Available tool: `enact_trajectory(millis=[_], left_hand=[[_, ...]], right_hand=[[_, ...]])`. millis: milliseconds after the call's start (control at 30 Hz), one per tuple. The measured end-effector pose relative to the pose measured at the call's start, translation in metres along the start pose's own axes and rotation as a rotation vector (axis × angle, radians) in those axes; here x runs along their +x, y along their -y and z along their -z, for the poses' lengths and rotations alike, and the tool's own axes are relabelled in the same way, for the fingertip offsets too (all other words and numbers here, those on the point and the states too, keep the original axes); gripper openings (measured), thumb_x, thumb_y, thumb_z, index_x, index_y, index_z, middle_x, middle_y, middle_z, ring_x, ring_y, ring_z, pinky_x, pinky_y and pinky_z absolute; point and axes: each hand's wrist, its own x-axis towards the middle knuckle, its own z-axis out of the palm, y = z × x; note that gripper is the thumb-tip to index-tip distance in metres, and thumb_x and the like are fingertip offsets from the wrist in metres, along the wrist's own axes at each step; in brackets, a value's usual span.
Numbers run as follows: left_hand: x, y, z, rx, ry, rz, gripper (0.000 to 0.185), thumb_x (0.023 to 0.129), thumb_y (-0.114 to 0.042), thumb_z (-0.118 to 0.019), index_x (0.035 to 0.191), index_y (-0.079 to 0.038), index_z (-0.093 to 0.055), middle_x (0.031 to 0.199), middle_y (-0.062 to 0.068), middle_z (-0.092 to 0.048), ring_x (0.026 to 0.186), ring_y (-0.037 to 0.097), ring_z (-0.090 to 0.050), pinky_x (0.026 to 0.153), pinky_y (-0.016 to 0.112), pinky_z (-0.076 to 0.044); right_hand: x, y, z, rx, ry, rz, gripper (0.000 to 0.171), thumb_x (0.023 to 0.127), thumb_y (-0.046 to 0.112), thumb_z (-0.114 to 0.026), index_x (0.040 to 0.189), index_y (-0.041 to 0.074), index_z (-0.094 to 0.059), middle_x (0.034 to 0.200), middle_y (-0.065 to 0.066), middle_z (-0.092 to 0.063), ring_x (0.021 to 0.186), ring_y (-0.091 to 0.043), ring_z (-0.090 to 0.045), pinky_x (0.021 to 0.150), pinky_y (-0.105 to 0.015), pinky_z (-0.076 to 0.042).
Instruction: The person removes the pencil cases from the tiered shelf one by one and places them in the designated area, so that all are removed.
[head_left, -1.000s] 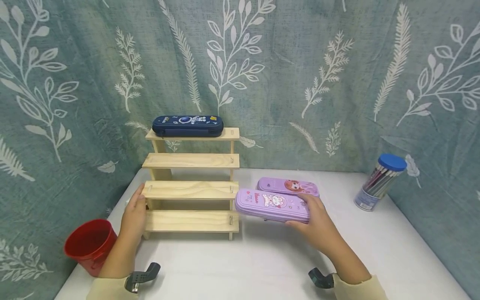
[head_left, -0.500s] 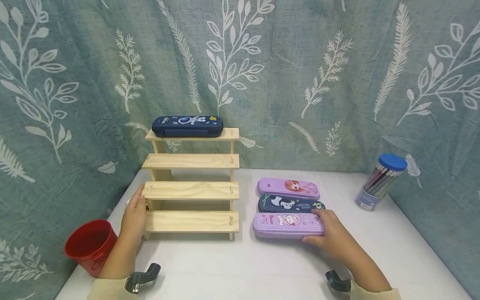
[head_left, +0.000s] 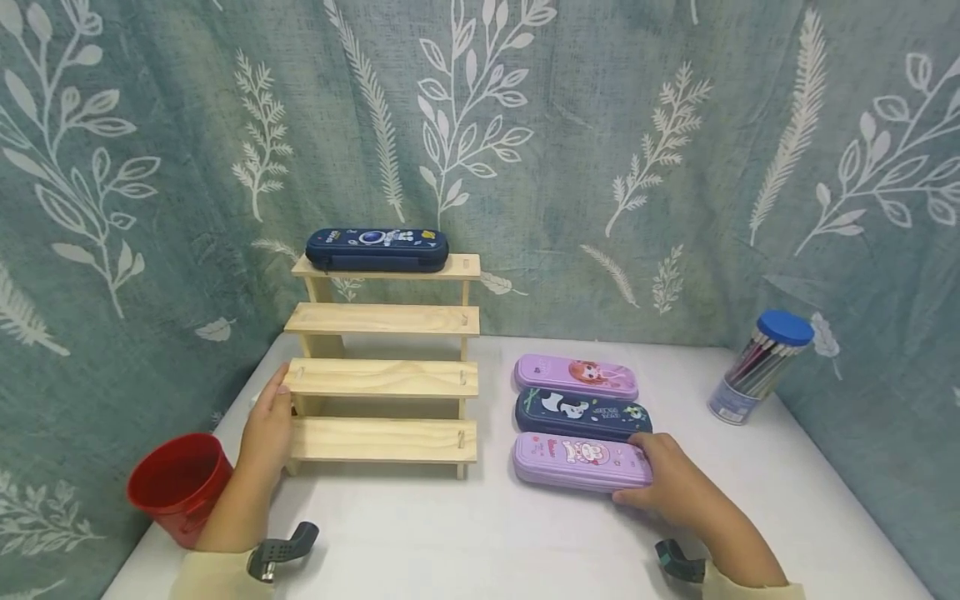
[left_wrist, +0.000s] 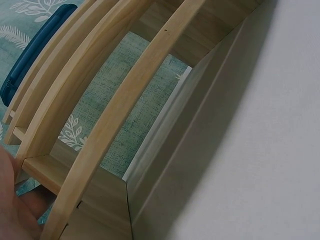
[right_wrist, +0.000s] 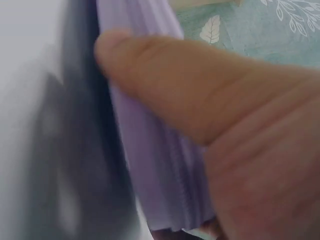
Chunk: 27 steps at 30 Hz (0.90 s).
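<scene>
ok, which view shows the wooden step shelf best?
Head view: the whole wooden step shelf shows, four steps, navy pencil case on top, left hand at its side. Left wrist shows only slats from the side, close up. Right wrist shows almost none of it.

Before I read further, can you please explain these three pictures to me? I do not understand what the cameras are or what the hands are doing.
No machine here: a person works with two bare hands. The wide picture comes from a camera on the head; the two close ones come from cameras on each wrist.

On the white table stands a wooden stepped shelf with a dark blue pencil case on its top step. The left hand rests against the shelf's left side. Beside the shelf lie three cases in a row. The right hand grips the nearest one, a purple pencil case; the right wrist view shows the thumb on it. A red cup and a tube of pencils stand at the edges.
</scene>
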Motion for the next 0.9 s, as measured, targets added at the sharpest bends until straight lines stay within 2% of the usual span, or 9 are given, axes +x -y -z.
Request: enact_trajectory(millis=[300, 600, 767, 900], left_hand=[[0.002, 0.001, 0.001, -0.023, 0.005, 0.005, 0.056, 0.113, -0.049, -0.022, 0.168, -0.039, -0.021, 0.176, -0.002, -0.017, 0.164, 0.03, -0.008, 0.13, 0.064, -0.006], [0.002, 0.001, 0.001, -0.024, 0.001, 0.008, 0.056, 0.113, -0.049, -0.022, 0.168, -0.037, -0.021, 0.176, -0.002, -0.017, 0.164, 0.029, -0.008, 0.13, 0.063, -0.006], [0.003, 0.0, 0.001, -0.02, -0.007, 0.014, 0.055, 0.113, -0.048, -0.021, 0.168, -0.039, -0.021, 0.175, -0.002, -0.018, 0.164, 0.029, -0.008, 0.131, 0.062, -0.007], [0.003, 0.0, 0.0, -0.019, 0.001, 0.035, 0.055, 0.113, -0.05, -0.021, 0.167, -0.042, -0.02, 0.175, -0.003, -0.017, 0.164, 0.029, -0.008, 0.13, 0.064, -0.006]], right_hand=[[0.003, -0.006, -0.007, -0.048, 0.023, -0.075, 0.108, 0.07, 0.049, -0.095, 0.149, -0.005, -0.043, 0.14, -0.038, -0.043, 0.13, -0.061, -0.049, 0.107, -0.076, -0.041], [0.011, -0.004, -0.015, -0.056, 0.01, -0.107, 0.111, 0.074, 0.051, -0.092, 0.154, -0.003, -0.037, 0.147, -0.039, -0.038, 0.136, -0.063, -0.042, 0.109, -0.076, -0.038], [0.012, 0.003, -0.013, -0.061, 0.048, -0.145, 0.119, 0.072, 0.054, -0.092, 0.159, -0.002, -0.031, 0.151, -0.043, -0.032, 0.137, -0.066, -0.038, 0.107, -0.079, -0.037], [0.006, 0.02, -0.003, -0.095, -0.015, -0.127, 0.114, 0.076, 0.059, -0.089, 0.156, -0.003, -0.037, 0.148, -0.044, -0.035, 0.133, -0.067, -0.04, 0.103, -0.081, -0.039]])
